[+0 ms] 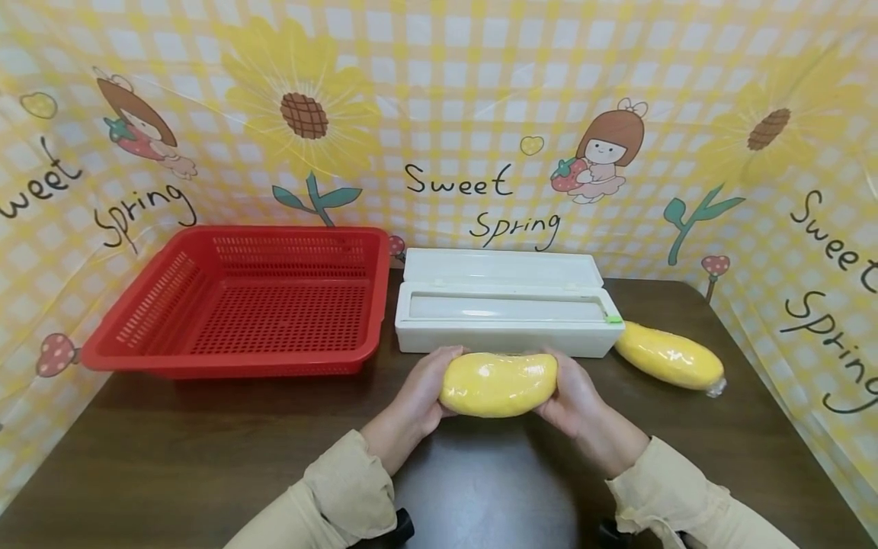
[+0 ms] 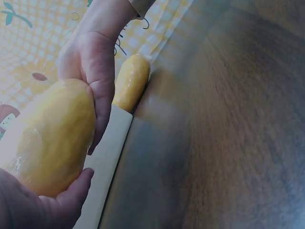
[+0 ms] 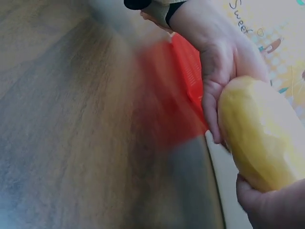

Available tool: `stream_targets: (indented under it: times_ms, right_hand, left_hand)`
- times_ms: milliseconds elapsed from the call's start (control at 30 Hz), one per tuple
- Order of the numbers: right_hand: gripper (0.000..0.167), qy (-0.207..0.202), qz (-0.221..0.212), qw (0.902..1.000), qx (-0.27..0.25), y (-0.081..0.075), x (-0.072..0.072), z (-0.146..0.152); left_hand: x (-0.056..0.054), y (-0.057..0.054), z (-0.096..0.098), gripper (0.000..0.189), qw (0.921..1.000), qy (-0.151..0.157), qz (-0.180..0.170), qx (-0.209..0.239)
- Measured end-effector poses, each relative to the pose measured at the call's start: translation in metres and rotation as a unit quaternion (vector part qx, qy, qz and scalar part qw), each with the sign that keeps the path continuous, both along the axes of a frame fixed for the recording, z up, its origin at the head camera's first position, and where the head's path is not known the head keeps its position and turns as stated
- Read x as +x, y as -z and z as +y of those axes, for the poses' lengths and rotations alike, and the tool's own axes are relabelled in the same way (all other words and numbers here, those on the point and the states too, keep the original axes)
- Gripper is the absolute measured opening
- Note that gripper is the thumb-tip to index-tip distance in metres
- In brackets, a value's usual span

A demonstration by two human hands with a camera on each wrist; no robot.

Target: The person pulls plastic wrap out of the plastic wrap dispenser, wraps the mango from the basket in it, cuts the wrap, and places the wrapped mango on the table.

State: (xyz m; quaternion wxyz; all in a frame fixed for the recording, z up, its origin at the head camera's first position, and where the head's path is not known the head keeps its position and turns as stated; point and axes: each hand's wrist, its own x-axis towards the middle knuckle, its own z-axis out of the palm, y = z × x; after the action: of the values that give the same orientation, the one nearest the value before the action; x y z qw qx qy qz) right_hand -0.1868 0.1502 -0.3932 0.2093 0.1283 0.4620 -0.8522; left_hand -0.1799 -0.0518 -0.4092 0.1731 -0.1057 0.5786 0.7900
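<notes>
A glossy yellow mango-shaped fruit (image 1: pixel 499 385), wrapped in clear film, lies sideways between both hands in front of the white box. My left hand (image 1: pixel 420 390) grips its left end and my right hand (image 1: pixel 576 393) grips its right end. In the left wrist view, the left thumb curves along the underside of the fruit (image 2: pixel 57 138). From the right wrist, the same fruit (image 3: pixel 259 133) shows smooth, shiny film. The white cling film dispenser (image 1: pixel 507 339) stands just behind the hands with its lid (image 1: pixel 501 267) raised and a green slider at its right end.
A second film-wrapped yellow fruit (image 1: pixel 668 357), longer, lies right of the dispenser, a twist of film at its end. At the left back sits a red perforated plastic basket (image 1: pixel 233 364). A checked, printed cloth (image 1: pixel 446 99) hangs behind and beside the dark wooden table (image 1: pixel 240 442).
</notes>
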Motion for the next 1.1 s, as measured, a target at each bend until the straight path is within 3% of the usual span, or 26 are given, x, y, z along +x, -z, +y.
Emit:
stream_targets:
  times_ms: [100, 200, 333, 567, 667, 800, 967, 1100]
  right_hand:
    - [0.041, -0.017, 0.029, 0.999, 0.031, -0.002, -0.002, 0.0]
    - [0.032, -0.055, 0.06, 0.9946, 0.065, -0.004, -0.003, 0.002]
    - [0.019, -0.084, 0.074, 0.9885, 0.103, -0.003, -0.001, 0.002]
    - [0.022, -0.027, 0.064, 0.9878, 0.14, 0.0, 0.008, -0.006]
    - [0.023, -0.029, 0.079, 0.9873, 0.134, 0.0, 0.008, -0.006]
    - [0.03, -0.086, 0.086, 0.9856, 0.117, 0.0, 0.004, 0.001]
    - [0.027, -0.184, 0.064, 0.9735, 0.12, -0.001, -0.002, 0.012]
    - [0.024, -0.208, 0.043, 0.9679, 0.135, 0.0, -0.004, 0.015]
  left_hand:
    - [-0.001, -0.001, -0.002, 0.046, 0.9986, 0.051, -0.012, 0.002]
    - [-0.001, -0.001, -0.004, 0.051, 0.9967, 0.079, -0.019, 0.001]
    - [0.0, 0.0, -0.004, 0.055, 0.9972, 0.073, -0.019, 0.003]
    - [0.007, 0.001, -0.002, 0.037, 0.998, 0.062, -0.004, 0.002]
    - [0.008, -0.001, -0.003, 0.033, 0.998, 0.063, 0.005, -0.001]
    - [0.008, -0.005, -0.007, 0.036, 0.9974, 0.07, 0.012, -0.011]
    - [0.008, -0.006, -0.012, 0.043, 0.994, 0.103, 0.013, -0.035]
    - [0.005, -0.008, -0.013, 0.049, 0.9904, 0.126, 0.017, -0.055]
